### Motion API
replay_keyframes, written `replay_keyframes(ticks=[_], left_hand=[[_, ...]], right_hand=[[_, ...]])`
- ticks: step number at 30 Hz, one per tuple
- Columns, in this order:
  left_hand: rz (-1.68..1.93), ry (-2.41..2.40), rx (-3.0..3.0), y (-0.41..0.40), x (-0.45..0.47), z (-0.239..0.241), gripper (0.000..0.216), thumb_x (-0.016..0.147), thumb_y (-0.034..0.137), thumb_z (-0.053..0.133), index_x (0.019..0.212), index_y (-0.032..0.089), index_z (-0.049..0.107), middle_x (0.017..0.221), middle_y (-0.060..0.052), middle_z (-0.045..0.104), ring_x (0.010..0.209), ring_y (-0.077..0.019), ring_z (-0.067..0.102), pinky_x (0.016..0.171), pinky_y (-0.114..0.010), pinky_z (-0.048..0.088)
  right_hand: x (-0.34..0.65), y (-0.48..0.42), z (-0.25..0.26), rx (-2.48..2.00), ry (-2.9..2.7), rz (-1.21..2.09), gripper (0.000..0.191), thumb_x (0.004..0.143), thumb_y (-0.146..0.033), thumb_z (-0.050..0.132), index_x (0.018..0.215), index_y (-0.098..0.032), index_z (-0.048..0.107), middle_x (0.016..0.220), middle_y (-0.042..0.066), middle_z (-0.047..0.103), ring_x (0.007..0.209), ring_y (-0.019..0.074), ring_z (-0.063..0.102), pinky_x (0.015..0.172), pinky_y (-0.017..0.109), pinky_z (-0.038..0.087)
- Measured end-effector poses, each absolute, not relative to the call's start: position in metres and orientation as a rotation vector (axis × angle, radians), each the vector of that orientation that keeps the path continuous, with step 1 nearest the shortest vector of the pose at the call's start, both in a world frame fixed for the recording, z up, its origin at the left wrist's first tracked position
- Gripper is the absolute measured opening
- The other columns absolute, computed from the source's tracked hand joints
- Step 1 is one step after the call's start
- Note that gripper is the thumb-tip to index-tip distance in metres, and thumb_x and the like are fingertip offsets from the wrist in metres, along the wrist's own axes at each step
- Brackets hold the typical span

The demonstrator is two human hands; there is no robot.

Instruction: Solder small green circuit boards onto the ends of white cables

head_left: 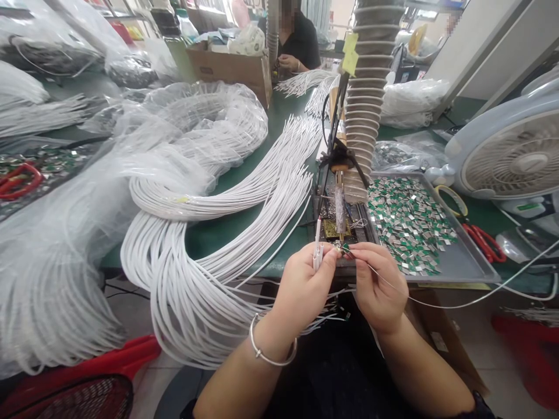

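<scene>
1. The left hand (303,285) is closed, pinching the ends of thin white plastic-sheathed cables (318,253) upright between thumb and forefinger, above the near edge of the green counter (218,233).
2. The right hand (379,282) is narrowed to a fingertip pinch on a tiny green-and-silver circuit board piece (346,248), just beside the cable ends and below the upright mounted soldering iron (339,206).
3. The cables look light and limp, so they are best gripped close to the ends.
4. The board piece looks stiff, light and easily dropped, so an edge pinch suits it.
5. A shallow grey metal tray (463,265) of similar pieces lies to the right.
</scene>
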State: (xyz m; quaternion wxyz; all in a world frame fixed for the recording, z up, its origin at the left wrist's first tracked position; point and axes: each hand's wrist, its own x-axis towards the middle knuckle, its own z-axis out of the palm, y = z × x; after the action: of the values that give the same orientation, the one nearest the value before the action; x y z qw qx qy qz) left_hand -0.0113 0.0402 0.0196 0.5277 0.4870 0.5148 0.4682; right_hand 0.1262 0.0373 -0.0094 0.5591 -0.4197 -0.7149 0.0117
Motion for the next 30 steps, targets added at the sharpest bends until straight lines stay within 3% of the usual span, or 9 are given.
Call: replay_keyframes(ticks=[30], left_hand=[[1.053,1.199,1.122,0.037,-0.013,0.017,0.025,0.078,0.040,0.060,0.075,0.016,0.066,0.050,0.003,0.049,0.048,-0.0114,0.045,0.050,-0.024,0.039]], right_hand=[[0.128,0.032,-0.012,-0.963,-1.720,0.077,0.024,0.082,-0.006,0.048,0.099,-0.020,0.060,0.091,0.007,0.066,0.084,0.0178,0.064,0.071,0.035,0.055]])
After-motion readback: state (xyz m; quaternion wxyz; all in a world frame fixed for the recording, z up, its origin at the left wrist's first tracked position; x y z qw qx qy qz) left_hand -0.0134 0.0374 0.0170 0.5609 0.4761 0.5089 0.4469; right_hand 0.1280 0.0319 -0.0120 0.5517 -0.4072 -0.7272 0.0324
